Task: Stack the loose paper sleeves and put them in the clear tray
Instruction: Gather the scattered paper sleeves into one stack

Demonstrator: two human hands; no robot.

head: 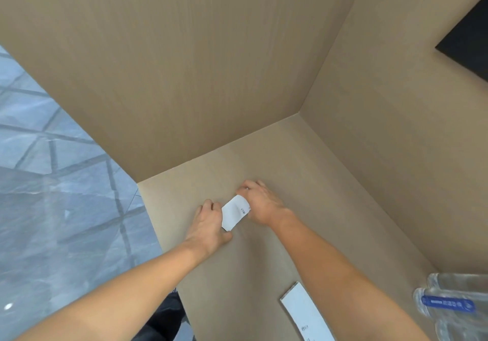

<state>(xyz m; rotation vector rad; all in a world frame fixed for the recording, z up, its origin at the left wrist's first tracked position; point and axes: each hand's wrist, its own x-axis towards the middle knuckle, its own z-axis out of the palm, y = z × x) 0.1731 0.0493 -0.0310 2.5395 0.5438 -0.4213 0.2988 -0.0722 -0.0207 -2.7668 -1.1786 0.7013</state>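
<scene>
A white paper sleeve with small dark print lies on the cardboard floor of a big open box, pinched between both hands. My left hand grips its near left edge. My right hand holds its far right end, fingers curled over it. I cannot tell whether it is one sleeve or a small stack. Another white paper sleeve lies flat near the bottom of the view, under my right forearm. A clear plastic tray with a blue label shows at the bottom right corner.
Tall cardboard walls rise behind and to the right of the hands. The box floor stretches between them. Grey tiled ground lies to the left, outside the box. A dark panel shows at the upper right.
</scene>
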